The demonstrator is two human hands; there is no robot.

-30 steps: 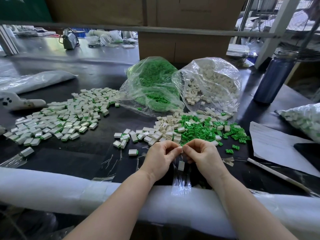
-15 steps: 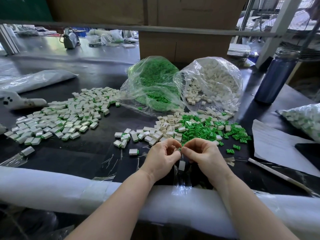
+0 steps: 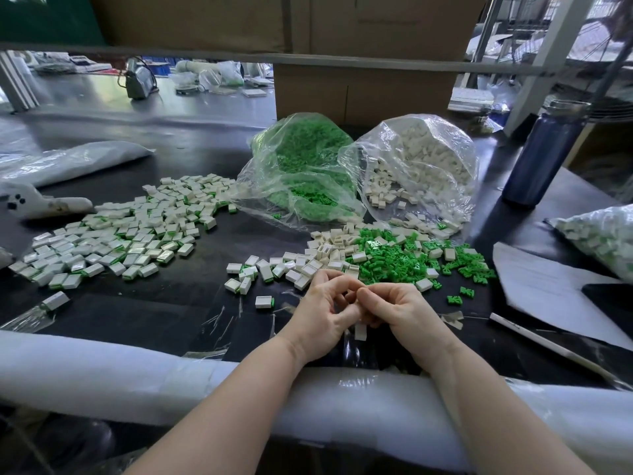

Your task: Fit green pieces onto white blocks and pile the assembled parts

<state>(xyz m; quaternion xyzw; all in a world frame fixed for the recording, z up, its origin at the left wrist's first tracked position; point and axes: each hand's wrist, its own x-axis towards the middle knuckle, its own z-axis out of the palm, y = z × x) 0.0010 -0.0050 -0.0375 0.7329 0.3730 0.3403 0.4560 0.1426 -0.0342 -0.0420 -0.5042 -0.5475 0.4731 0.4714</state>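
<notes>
At the near edge of the dark table (image 3: 178, 303), the left hand (image 3: 322, 317) and right hand (image 3: 400, 311) meet fingertip to fingertip, both curled as if pinching a small part between them, though what they hold is hidden; one white block (image 3: 360, 331) peeks out just beneath. This looks like the fitting step, so the next move likely calls for pressing the piece home and tossing it left onto the assembled pile (image 3: 113, 238). Loose white blocks (image 3: 318, 255) and green pieces (image 3: 397, 258) lie just beyond the hands.
</notes>
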